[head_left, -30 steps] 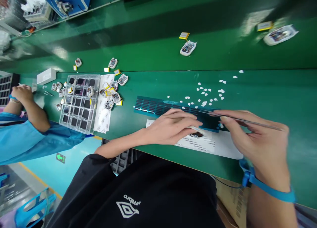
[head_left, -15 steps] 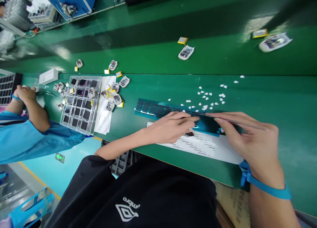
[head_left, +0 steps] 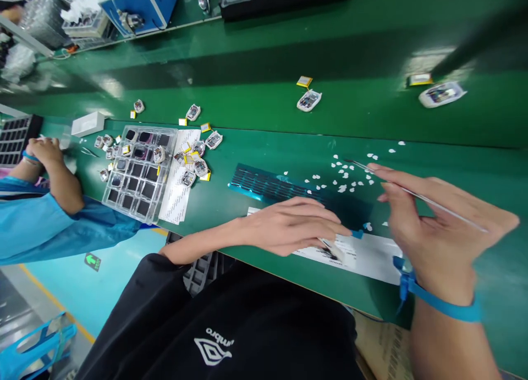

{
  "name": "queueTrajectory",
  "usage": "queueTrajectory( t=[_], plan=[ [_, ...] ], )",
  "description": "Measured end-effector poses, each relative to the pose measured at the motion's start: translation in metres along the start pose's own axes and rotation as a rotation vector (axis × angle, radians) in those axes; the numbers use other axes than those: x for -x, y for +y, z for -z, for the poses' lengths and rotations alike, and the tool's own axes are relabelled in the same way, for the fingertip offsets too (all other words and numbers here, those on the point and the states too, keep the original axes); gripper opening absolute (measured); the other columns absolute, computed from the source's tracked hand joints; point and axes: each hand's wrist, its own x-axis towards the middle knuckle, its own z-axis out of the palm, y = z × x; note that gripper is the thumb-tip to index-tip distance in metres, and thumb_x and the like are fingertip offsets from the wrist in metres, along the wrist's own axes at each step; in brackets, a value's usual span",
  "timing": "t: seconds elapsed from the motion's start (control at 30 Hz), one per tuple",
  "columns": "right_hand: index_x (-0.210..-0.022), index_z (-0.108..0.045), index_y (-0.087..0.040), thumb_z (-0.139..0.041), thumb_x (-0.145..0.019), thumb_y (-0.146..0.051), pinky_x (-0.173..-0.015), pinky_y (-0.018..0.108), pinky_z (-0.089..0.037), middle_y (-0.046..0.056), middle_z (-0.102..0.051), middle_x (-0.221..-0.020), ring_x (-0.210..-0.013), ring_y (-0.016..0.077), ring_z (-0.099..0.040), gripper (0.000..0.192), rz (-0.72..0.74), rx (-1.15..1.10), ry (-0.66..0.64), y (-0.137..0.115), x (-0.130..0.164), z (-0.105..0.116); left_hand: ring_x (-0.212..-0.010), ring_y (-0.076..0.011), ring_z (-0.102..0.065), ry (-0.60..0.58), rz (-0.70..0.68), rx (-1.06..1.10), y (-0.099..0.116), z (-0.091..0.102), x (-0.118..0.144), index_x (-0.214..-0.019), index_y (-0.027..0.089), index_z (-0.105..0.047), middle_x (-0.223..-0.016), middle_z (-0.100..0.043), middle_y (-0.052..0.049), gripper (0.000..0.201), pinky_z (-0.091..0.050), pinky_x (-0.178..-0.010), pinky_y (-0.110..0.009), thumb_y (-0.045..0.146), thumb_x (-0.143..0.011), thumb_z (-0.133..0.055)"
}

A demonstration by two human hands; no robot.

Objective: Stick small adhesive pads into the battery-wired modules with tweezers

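My left hand (head_left: 295,225) lies flat, fingers on a small dark part (head_left: 330,252) at the edge of a white printed sheet (head_left: 363,254). Just beyond it stretches a long blue strip of dark stickers (head_left: 272,186). My right hand (head_left: 433,226) pinches thin metal tweezers (head_left: 371,172), whose tip hangs over a scatter of small white backing bits (head_left: 344,174). A blue wrist strap (head_left: 437,303) circles my right wrist.
A clear compartment tray (head_left: 138,174) with dark parts stands at left, with loose small devices and yellow cells (head_left: 196,154) beside it. A co-worker's blue-sleeved arm (head_left: 45,215) works at far left. Two devices (head_left: 309,99) (head_left: 441,94) lie on the far green belt.
My right hand lifted the tweezers off the blue strip and swung their tip toward the white bits. My left hand slid nearer, onto the small part on the white sheet.
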Motion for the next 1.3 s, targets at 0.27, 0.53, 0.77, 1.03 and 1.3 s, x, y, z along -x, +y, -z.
queueTrajectory(
  t=[0.27,0.53,0.77,1.03,1.3],
  plan=[
    [-0.137,-0.070,-0.044,-0.074,-0.085,0.002,-0.057,0.032,-0.054,-0.003,-0.082,-0.110,-0.069,0.0167,-0.075,0.069,0.094,-0.069,0.034,-0.008,0.008,-0.009,-0.067,-0.0123,-0.061,0.622,0.692,0.972,-0.008,0.019,-0.007,-0.096,0.019,-0.061,-0.085,-0.079,-0.009,0.036,-0.051,-0.064,-0.027,0.054,-0.098,-0.062],
    [-0.149,-0.060,-0.044,-0.074,-0.083,0.003,-0.059,0.035,-0.061,-0.004,-0.077,-0.118,-0.066,0.0187,-0.077,0.082,0.216,-0.056,-0.041,-0.017,0.013,-0.004,-0.065,-0.0083,-0.054,0.607,0.753,0.898,-0.008,0.013,-0.007,-0.089,0.018,-0.072,-0.079,-0.068,0.001,0.028,-0.045,-0.063,-0.025,0.046,-0.087,-0.078],
    [-0.162,-0.042,-0.037,-0.071,-0.089,0.000,-0.066,0.035,-0.064,-0.002,-0.074,-0.125,-0.075,0.0187,-0.078,0.087,0.359,-0.032,-0.246,-0.029,0.007,0.001,-0.064,-0.0099,-0.068,0.814,0.829,0.949,-0.006,0.012,-0.009,-0.084,0.020,-0.059,-0.069,-0.066,0.005,0.030,-0.055,-0.065,-0.025,0.036,-0.082,-0.084],
    [-0.163,-0.043,-0.037,-0.068,-0.096,-0.007,-0.061,0.032,-0.059,-0.007,-0.076,-0.122,-0.072,0.0154,-0.075,0.077,0.473,0.053,-0.246,-0.029,0.005,-0.005,-0.062,-0.0119,-0.072,0.809,0.859,1.018,0.001,0.011,-0.012,-0.076,0.019,-0.054,-0.066,-0.070,0.003,0.050,-0.061,-0.064,-0.027,0.046,-0.070,-0.096],
    [-0.162,-0.045,-0.036,-0.075,-0.092,-0.008,-0.067,0.033,-0.061,-0.004,-0.075,-0.129,-0.078,0.0169,-0.077,0.081,0.479,0.055,-0.312,-0.029,0.011,-0.003,-0.059,-0.0106,-0.069,0.809,0.891,1.001,0.002,0.007,-0.013,-0.074,0.019,-0.055,-0.064,-0.069,0.003,0.050,-0.062,-0.063,-0.027,0.049,-0.070,-0.095]
  ],
)
